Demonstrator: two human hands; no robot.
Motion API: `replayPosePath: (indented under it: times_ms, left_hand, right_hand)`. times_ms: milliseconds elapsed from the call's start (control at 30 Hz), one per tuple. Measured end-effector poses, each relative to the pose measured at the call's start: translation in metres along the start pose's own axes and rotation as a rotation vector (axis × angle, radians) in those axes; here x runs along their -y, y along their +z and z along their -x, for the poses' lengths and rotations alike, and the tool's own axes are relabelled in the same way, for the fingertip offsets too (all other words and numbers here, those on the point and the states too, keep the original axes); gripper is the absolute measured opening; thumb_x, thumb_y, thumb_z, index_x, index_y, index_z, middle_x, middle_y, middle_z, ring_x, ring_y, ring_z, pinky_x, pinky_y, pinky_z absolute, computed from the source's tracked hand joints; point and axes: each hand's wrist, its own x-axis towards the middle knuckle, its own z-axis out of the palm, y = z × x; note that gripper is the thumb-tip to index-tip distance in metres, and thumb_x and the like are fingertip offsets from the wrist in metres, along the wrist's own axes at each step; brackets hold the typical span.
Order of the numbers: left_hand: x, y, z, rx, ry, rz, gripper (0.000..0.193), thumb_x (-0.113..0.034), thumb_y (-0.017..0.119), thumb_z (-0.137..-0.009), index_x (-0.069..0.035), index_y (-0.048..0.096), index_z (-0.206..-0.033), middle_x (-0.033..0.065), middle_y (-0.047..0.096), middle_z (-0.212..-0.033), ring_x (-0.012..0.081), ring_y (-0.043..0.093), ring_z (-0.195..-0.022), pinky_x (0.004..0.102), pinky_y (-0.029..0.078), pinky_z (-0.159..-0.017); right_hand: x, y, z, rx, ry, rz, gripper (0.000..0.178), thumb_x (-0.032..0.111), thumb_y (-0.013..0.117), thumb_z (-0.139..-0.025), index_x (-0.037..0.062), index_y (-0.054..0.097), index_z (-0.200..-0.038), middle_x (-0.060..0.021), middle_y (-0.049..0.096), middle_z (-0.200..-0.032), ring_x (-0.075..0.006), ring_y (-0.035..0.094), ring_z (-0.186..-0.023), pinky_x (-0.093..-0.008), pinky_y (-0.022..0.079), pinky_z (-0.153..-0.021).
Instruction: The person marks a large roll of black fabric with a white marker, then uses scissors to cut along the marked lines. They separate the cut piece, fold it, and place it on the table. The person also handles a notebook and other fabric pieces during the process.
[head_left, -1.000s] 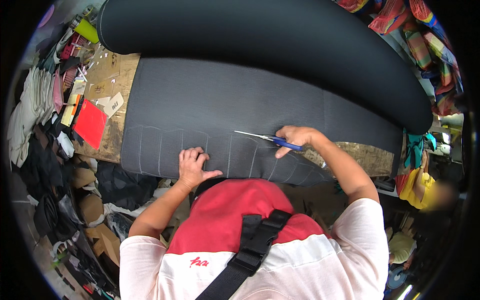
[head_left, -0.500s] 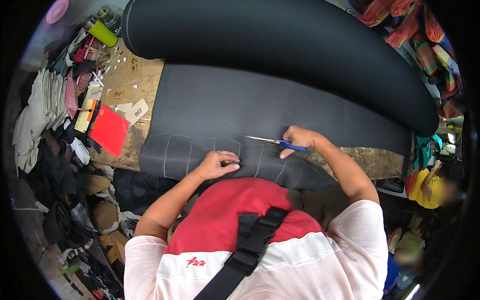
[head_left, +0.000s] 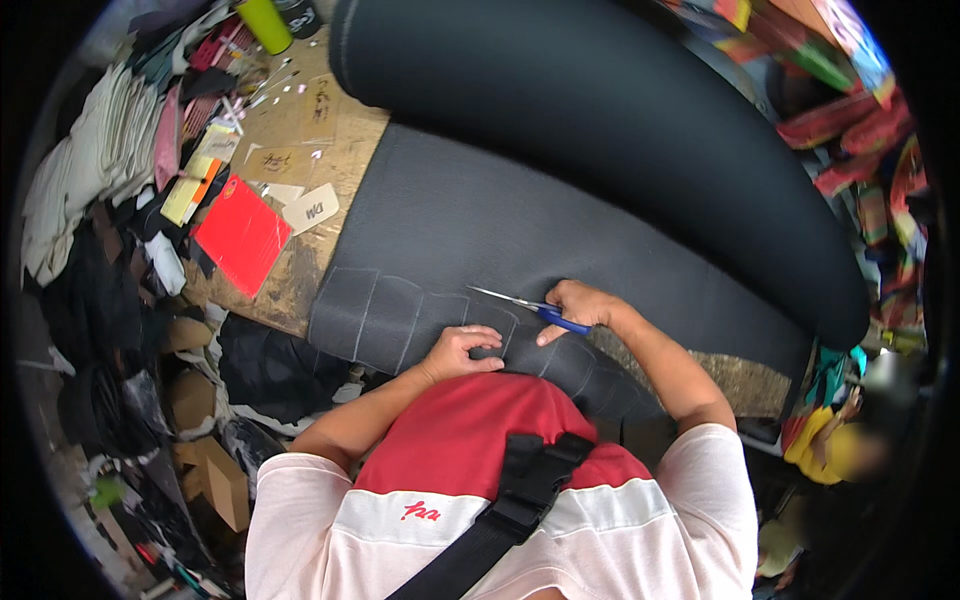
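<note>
The right hand (head_left: 578,303) is gripping the scissors (head_left: 566,321) by their blue handles, and the slim metal blades, which look nearly closed, point to the left above the dark grey fabric (head_left: 520,220). The left hand (head_left: 466,350) is half curled, with a gap between thumb and fingers, at the near part of this fabric. The fabric is matt, crossed there by pale curved lines, and lies flat on a worn wooden table (head_left: 355,130), beside a thick, smooth black roll (head_left: 600,130).
</note>
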Motion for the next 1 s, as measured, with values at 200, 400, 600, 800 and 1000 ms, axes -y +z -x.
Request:
replayPosePath:
  times_ms: [200, 400, 600, 800, 1000]
  left_hand:
    - [0.004, -0.004, 0.000, 0.025, -0.088, 0.159, 0.028, -0.021, 0.071, -0.077, 0.000, 0.066, -0.095, 0.0126, 0.064, -0.102, 0.0193, 0.063, -0.087, 0.0308, 0.052, -0.077]
    - [0.022, -0.028, -0.009, 0.340, -0.377, 1.240, 0.050, -0.038, 0.050, -0.091, -0.002, 0.048, -0.125, 0.0154, 0.053, -0.122, 0.0243, 0.049, -0.115, 0.0376, 0.039, -0.096]
    - [0.030, -0.029, -0.014, 0.690, -0.453, 1.166, 0.041, -0.022, 0.057, -0.087, 0.001, 0.048, -0.120, 0.0133, 0.051, -0.124, 0.0218, 0.045, -0.119, 0.0350, 0.032, -0.102]
    - [0.032, -0.026, -0.018, 0.729, -0.384, 1.208, 0.041, -0.013, 0.060, -0.083, 0.001, 0.048, -0.120, 0.0117, 0.051, -0.124, 0.0196, 0.044, -0.119, 0.0318, 0.029, -0.103]
    - [0.031, -0.025, -0.019, 0.701, -0.398, 1.205, 0.037, -0.006, 0.058, -0.082, 0.000, 0.049, -0.118, 0.0119, 0.053, -0.120, 0.0182, 0.046, -0.117, 0.0297, 0.032, -0.102]
  right_hand:
    - [0.021, -0.010, -0.023, 0.138, -0.088, -0.011, 0.047, 0.045, 0.082, -0.061, 0.0040, 0.058, -0.061, -0.0016, 0.048, -0.051, -0.0116, 0.046, -0.051, -0.0308, 0.037, -0.047]
    - [0.040, -0.002, -0.049, 0.214, 0.100, -0.091, 0.055, 0.050, 0.082, -0.057, 0.0001, 0.061, -0.067, -0.0063, 0.055, -0.061, -0.0166, 0.051, -0.059, -0.0341, 0.042, -0.056]
    - [0.056, 0.005, -0.077, 0.210, -0.010, -0.130, 0.055, 0.051, 0.079, -0.060, 0.0001, 0.058, -0.065, -0.0055, 0.053, -0.058, -0.0148, 0.047, -0.056, -0.0334, 0.040, -0.052]
    - [0.079, 0.002, -0.103, 0.223, -0.130, -0.132, 0.054, 0.049, 0.080, -0.060, 0.0004, 0.057, -0.062, -0.0047, 0.052, -0.056, -0.0140, 0.045, -0.053, -0.0331, 0.039, -0.050]
    - [0.116, 0.009, -0.125, 0.195, -0.057, -0.117, 0.055, 0.051, 0.080, -0.061, 0.0012, 0.057, -0.067, -0.0019, 0.049, -0.055, -0.0117, 0.045, -0.054, -0.0304, 0.038, -0.047]
